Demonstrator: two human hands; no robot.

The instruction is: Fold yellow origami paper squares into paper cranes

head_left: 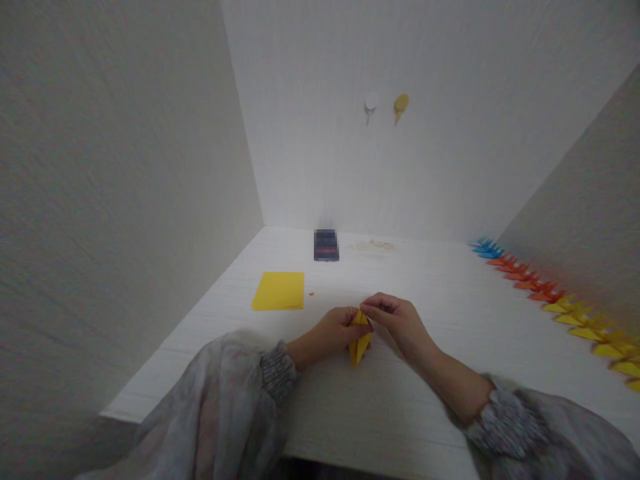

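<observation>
A folded piece of yellow origami paper (357, 351), narrow and pointed at its lower end, is held above the white table near its front. My left hand (334, 333) grips it from the left, with the thumb across its front. From the right, my right hand (395, 315) pinches at its upper tip with thumb and forefinger. The fingers of both hands hide part of the upper paper. Left of the hands lies a flat stack of yellow square paper (279, 291).
A dark phone-like device (327, 247) lies by the back wall. Along the right side runs a row of folded paper cranes, blue (487, 249), orange-red (525, 278) and yellow (595, 330). A small orange scrap (311, 294) sits beside the paper stack. Two hooks, white (371, 103) and yellow (401, 104), are on the wall.
</observation>
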